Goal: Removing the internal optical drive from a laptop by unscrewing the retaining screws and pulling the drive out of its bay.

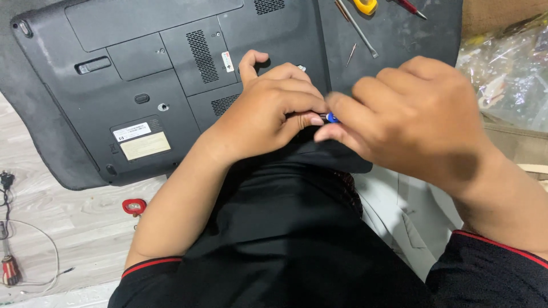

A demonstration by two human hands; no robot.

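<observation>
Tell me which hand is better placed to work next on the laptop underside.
Probably the left hand: it rests directly over the laptop base by its vents. The right hand pinches a small blue-tipped tool beyond the laptop's edge.

A: small blue tool (331, 118) mostly hidden, only a tip shows between the left hand (268, 111) and right hand (416, 114). Right hand motion-blurred.

B: laptop (171, 80)?

A: lower right corner covered by both hands, top edge cut off by frame. Yellow tool (365, 5) and red-handled screwdriver (410, 7) also cropped at top. Label (132, 132) too small to read.
</observation>
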